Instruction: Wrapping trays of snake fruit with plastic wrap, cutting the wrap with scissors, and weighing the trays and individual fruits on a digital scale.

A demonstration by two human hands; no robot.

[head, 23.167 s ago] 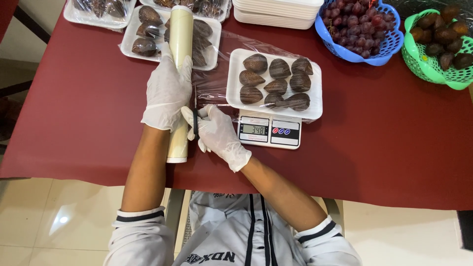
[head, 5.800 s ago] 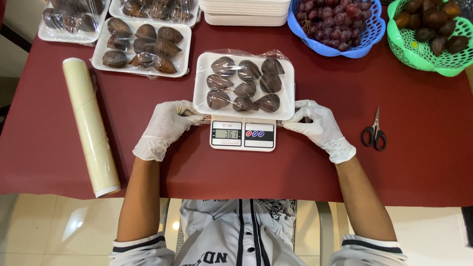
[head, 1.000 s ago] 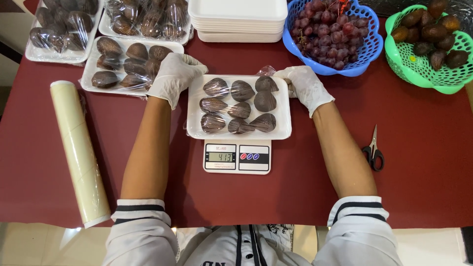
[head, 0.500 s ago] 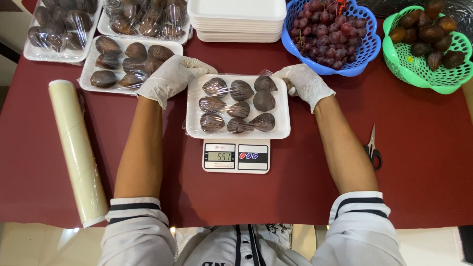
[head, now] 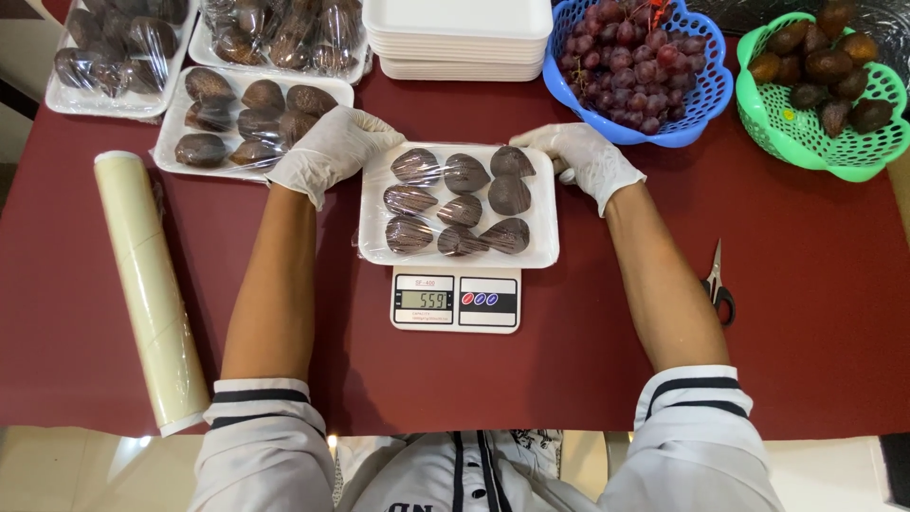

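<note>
A white foam tray (head: 545, 223) with several dark brown scaly fruits under clear film rests on a small white kitchen scale (head: 456, 300). My left hand (head: 332, 149), in a white glove, presses on the tray's far left corner. At the far right corner my gloved right hand (head: 580, 158) grips the tray's edge. Both hands hold the wrapped tray from the far side.
A roll of cling film (head: 150, 288) lies at the left. Wrapped fruit trays (head: 245, 118) sit at the back left, a stack of foam trays (head: 460, 38) behind. A blue basket of grapes (head: 637, 66), a green fruit basket (head: 821, 88) and scissors (head: 718, 285) are at the right.
My left hand has slid a little right onto the tray's far left corner. The right hand stays at the far right corner. The tray remains on the scale.
</note>
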